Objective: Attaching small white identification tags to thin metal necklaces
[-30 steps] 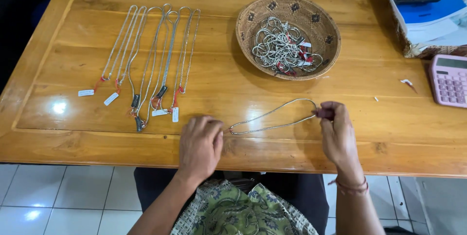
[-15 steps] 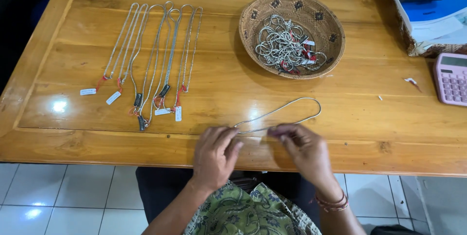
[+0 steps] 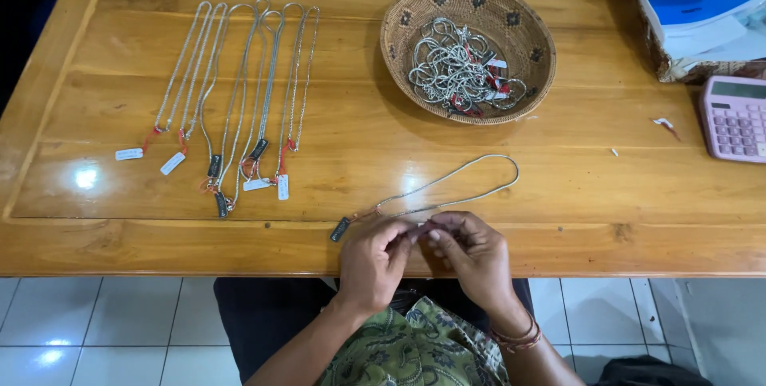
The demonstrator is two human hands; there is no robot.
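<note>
Currently, a silver chain (image 3: 447, 186) is pinched at its ends by left hand (image 3: 375, 262) and right hand (image 3: 471, 254); careful fingertip work on the clasp seems needed next.

We see our two hands bare, no rings or gloves on the left hand (image 3: 373, 262) or the right hand (image 3: 472, 257), and both forearms uncovered. On our right wrist sits a stack of thin dark reddish-brown bracelets (image 3: 519, 336). Below, we wear a green patterned garment (image 3: 415, 354) with pale leafy swirls, over dark clothing.
</note>
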